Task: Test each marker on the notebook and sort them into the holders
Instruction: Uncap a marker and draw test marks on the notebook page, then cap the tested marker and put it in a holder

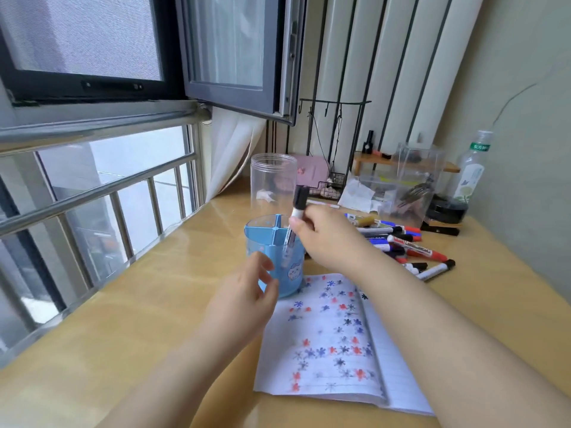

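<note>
My right hand (pixel 327 234) pinches a white marker with a black cap (pixel 296 211), upright, its lower end inside the near-right compartment of the blue divided holder (pixel 262 230). My left hand (pixel 244 291) curls around the holder's front wall. Behind it stands a clear round jar (pixel 273 177). The open notebook (pixel 333 341) lies in front, covered with red, blue and black star marks. A pile of several markers (pixel 404 245) lies to the right of my right hand.
A clear square box (pixel 414 177), a plastic bottle (pixel 472 168), a small wooden shelf (pixel 370 160) and a wire rack (pixel 335 134) crowd the back right of the wooden desk (pixel 139 319). A window with metal railing (pixel 102 193) runs along the left.
</note>
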Tool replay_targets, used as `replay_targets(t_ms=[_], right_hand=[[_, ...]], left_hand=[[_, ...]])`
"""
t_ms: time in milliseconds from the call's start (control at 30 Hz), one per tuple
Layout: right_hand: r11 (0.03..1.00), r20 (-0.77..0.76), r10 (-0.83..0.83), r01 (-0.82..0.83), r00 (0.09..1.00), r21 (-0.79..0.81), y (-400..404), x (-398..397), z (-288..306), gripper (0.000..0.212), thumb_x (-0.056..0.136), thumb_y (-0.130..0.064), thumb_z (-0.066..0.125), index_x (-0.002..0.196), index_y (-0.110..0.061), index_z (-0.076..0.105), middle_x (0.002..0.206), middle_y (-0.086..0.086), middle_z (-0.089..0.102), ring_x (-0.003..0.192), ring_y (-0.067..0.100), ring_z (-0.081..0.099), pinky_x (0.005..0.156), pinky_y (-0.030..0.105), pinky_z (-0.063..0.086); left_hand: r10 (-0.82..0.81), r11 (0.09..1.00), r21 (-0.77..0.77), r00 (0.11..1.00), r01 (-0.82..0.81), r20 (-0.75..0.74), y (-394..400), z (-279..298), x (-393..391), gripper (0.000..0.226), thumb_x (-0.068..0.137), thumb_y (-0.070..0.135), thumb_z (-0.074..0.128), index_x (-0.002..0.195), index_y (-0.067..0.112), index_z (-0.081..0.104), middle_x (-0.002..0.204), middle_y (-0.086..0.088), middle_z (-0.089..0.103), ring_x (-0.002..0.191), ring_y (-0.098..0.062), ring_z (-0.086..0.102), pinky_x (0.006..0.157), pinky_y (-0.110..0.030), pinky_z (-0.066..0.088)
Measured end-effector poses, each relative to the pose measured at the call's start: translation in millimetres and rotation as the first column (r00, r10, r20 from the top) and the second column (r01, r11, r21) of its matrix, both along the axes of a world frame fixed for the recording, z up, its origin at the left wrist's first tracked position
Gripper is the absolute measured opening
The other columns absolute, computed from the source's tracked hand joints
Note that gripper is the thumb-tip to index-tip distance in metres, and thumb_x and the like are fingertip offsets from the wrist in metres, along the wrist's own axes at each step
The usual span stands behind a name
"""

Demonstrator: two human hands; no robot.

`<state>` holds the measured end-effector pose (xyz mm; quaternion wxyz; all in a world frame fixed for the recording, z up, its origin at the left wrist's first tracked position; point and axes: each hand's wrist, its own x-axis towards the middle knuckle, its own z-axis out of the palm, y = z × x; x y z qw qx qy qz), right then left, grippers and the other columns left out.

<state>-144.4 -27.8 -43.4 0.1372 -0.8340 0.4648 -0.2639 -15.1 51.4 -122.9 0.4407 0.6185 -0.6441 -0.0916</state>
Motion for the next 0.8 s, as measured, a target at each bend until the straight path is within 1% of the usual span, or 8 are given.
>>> replay_targets(t_ms=[67,167,267,300,400,533,633,800], right_hand=[[0.999,-0.094,0.006,-0.003,0.996,0.037,-2.6,4.1,-10.9,0.032,0.099,-0.036,0.041,0.072,-0.020,0.044,0.090,0.001,0.039,0.082,0.019,0.043,0.068,0.027,0.027],[0.998,-0.104,0.012,-0.006,0.994,0.062,-6.3,4.3,-24.8,0.039,0.098,-0.040,0.040,0.089,-0.007,0.059,0.104,0.007,0.041,0.098,0.022,0.048,0.084,0.029,0.037],[0.999,0.045,0.024,-0.025,0.999,0.021,-4.4,-5.6,-25.0,0.029,0.096,-0.038,0.046,0.107,-0.016,0.063,0.097,0.000,0.042,0.090,0.013,0.047,0.079,0.025,0.037],[0.999,0.084,0.036,-0.036,0.996,-0.007,-3.5,-12.4,-24.0,0.026,0.096,-0.034,0.048,0.111,-0.019,0.063,0.092,-0.005,0.042,0.084,0.007,0.047,0.075,0.018,0.036],[0.999,0.084,0.011,-0.006,0.996,-0.052,-3.6,-43.6,-25.8,0.022,0.095,-0.026,0.051,0.113,-0.020,0.062,0.084,-0.013,0.044,0.071,-0.003,0.043,0.066,0.005,0.033],[0.991,-0.060,-0.132,0.130,0.989,-0.041,-15.6,-99.7,-45.7,0.020,0.093,-0.020,0.054,0.111,-0.017,0.062,0.081,-0.011,0.046,0.065,-0.001,0.042,0.058,0.009,0.032],[0.964,-0.157,-0.266,0.262,0.951,-0.047,-25.6,-137.9,-63.3,0.021,0.092,-0.014,0.053,0.110,-0.012,0.063,0.086,-0.007,0.045,0.067,0.002,0.042,0.061,0.021,0.030],[0.936,-0.254,-0.352,0.348,0.901,-0.060,-38.1,-173.5,-86.2,0.025,0.094,-0.014,0.052,0.118,-0.013,0.060,0.110,0.001,0.053,0.105,0.020,0.049,0.086,0.030,0.042]], left_hand=[[-0.022,1.000,0.006,1.000,0.022,0.011,1.3,-2.1,0.5,0.009,0.089,0.018,0.051,0.094,0.024,0.048,0.084,0.012,0.056,0.062,-0.008,0.054,0.059,-0.027,0.044],[-0.054,0.998,0.016,0.998,0.054,0.012,2.7,-2.4,-1.2,0.007,0.089,0.018,0.050,0.095,0.022,0.049,0.086,0.011,0.055,0.064,-0.008,0.053,0.062,-0.028,0.045],[-0.060,0.998,-0.005,0.998,0.060,0.034,0.2,-3.2,-5.4,0.006,0.089,0.018,0.051,0.094,0.022,0.050,0.084,0.012,0.056,0.065,-0.008,0.053,0.061,-0.027,0.043],[-0.062,0.998,-0.019,0.997,0.063,0.042,-1.8,-3.3,-7.9,0.007,0.088,0.018,0.052,0.093,0.022,0.049,0.082,0.012,0.055,0.065,-0.007,0.053,0.060,-0.024,0.042],[-0.100,0.993,-0.054,0.993,0.104,0.070,-11.6,-2.0,-23.0,0.007,0.087,0.016,0.053,0.093,0.018,0.050,0.076,0.014,0.052,0.066,-0.005,0.050,0.058,-0.018,0.037],[-0.189,0.978,-0.071,0.977,0.196,0.095,-30.3,4.7,-56.4,0.006,0.088,0.020,0.051,0.092,0.021,0.047,0.075,0.016,0.050,0.067,-0.005,0.048,0.062,-0.023,0.037],[-0.249,0.966,-0.057,0.965,0.254,0.079,-45.7,6.0,-80.1,0.008,0.088,0.022,0.051,0.096,0.023,0.047,0.081,0.014,0.052,0.072,-0.009,0.051,0.067,-0.027,0.040],[-0.257,0.960,-0.105,0.965,0.261,0.048,-58.1,-10.6,-98.7,0.010,0.088,0.019,0.052,0.098,0.022,0.051,0.087,0.015,0.052,0.077,-0.003,0.048,0.067,-0.018,0.038]])
